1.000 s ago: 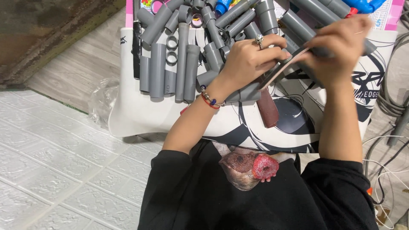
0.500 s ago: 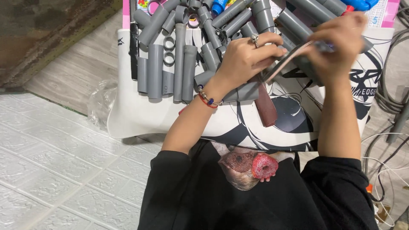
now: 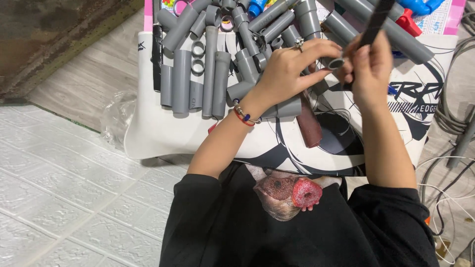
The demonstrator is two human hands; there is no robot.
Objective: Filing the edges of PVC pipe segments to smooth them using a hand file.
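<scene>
Left hand (image 3: 292, 66) pinches small grey ring (image 3: 336, 63) at fingertips, above pipe pile (image 3: 217, 69) on white mat (image 3: 163, 133). Right hand (image 3: 368, 74) clamped on dark flat tool (image 3: 376, 22), its lower end at ring. Step looks like fitting or trimming ring with tool. Next move calls for steady ring and tool kept aligned with its rim.
</scene>
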